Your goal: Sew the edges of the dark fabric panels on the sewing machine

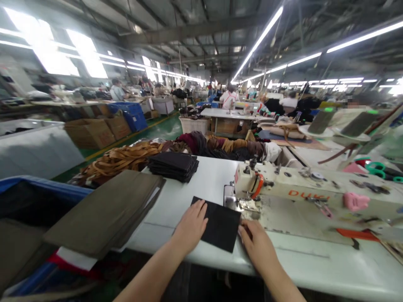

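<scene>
A black fabric piece (220, 224) lies flat on the white sewing table (195, 184), its far right corner near the needle of the cream sewing machine (302, 188). My left hand (191, 226) rests flat on the piece's left edge, fingers stretched out. At the piece's right near corner is my right hand (256, 243), touching the edge with its fingers partly curled; whether it pinches the fabric I cannot make out.
A stack of black pieces (174, 165) sits at the table's far side. Grey-brown sheets (107, 209) overhang the left edge above a blue bin (40, 188). Tan straps (122, 157) and fabric lie behind. Other workers sit at distant tables.
</scene>
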Demonstrator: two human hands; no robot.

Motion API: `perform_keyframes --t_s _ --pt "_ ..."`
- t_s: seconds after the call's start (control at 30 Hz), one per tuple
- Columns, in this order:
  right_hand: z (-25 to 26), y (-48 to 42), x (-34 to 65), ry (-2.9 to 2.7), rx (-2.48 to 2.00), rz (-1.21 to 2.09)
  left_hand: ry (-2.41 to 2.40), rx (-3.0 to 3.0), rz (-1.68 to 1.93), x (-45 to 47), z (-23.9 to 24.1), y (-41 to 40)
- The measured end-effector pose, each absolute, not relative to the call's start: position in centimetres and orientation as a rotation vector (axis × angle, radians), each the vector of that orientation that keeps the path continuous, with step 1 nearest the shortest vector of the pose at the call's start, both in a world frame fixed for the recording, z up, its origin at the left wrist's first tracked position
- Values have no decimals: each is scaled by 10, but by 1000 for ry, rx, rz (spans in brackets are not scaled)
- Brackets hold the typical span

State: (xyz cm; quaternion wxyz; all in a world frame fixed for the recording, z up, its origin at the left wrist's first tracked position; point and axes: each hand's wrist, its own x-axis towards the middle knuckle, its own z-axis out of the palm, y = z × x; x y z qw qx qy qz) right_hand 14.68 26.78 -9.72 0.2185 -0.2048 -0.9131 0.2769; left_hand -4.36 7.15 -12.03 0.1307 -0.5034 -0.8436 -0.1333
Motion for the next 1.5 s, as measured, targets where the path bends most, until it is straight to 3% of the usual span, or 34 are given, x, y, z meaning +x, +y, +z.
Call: perform_keyframes --t_s 0.67,1.1,1.5 --pt "-77 260 148 -2673 -918 1145 -2595 -1500 -213 -34 -103 72" --pt "-75 257 149 -2739 -973 1121 -2613 -1506 -149 -34 -105 71" --pt "-70 244 151 -2716 -1014 899 -2605 -1523 -61 -31 -98 69"
